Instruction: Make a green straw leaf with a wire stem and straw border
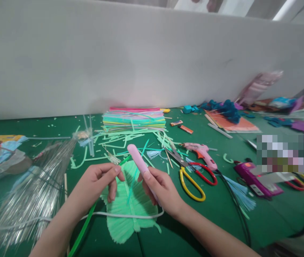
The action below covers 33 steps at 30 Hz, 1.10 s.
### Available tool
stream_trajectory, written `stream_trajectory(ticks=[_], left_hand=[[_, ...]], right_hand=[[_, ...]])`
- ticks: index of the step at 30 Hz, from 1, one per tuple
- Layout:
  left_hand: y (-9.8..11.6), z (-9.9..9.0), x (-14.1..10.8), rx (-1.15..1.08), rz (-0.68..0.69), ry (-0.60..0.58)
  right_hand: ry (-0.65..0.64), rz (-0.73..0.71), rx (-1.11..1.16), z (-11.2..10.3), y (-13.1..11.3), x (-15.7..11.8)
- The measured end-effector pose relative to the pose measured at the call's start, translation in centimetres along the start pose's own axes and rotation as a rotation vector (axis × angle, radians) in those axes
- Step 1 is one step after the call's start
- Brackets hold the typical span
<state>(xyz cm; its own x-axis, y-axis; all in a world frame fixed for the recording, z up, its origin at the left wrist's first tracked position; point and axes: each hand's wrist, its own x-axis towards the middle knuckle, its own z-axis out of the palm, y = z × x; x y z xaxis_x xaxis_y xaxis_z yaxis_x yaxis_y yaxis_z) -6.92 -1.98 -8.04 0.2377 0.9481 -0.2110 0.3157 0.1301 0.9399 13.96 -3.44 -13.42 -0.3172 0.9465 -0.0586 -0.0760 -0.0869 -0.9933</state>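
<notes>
My right hand (159, 187) is closed around a slim pink mini hair straightener (137, 159), whose rounded end points up and away. A white cord (127, 215) runs from its lower end leftward. Below both hands lies a large light-green leaf (130, 203) of fuzzy pipe cleaners with a ridged midrib. A thin teal pipe cleaner (134, 178) crosses it diagonally. My left hand (106, 180) hovers at the leaf's left edge, fingers curled and thumb against the index finger; anything pinched there is hidden. Behind that wrist passes a green strip (83, 228).
Scissors (185, 173) and a pink glue gun (201, 151) lie to the right, near a purple device (257, 180). Bundled pipe cleaners (134, 119) rest by the white partition (141, 60), with green offcuts in front. Clear shiny strips (36, 192) spread at left.
</notes>
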Motion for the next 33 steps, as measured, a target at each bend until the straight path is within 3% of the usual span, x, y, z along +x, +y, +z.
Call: stream_trajectory(ticks=[13, 26, 33], left_hand=[[-0.01, 0.05, 0.04, 0.118, 0.016, -0.001], [-0.05, 0.03, 0.21, 0.089, 0.025, -0.016], [-0.33, 0.00, 0.67, 0.034, 0.067, 0.127]], right_hand=[[-0.010, 0.020, -0.031, 0.03, 0.10, 0.09], [-0.041, 0.045, 0.069, 0.18, -0.29, 0.05], [-0.062, 0.036, 0.007, 0.35, -0.26, -0.48]])
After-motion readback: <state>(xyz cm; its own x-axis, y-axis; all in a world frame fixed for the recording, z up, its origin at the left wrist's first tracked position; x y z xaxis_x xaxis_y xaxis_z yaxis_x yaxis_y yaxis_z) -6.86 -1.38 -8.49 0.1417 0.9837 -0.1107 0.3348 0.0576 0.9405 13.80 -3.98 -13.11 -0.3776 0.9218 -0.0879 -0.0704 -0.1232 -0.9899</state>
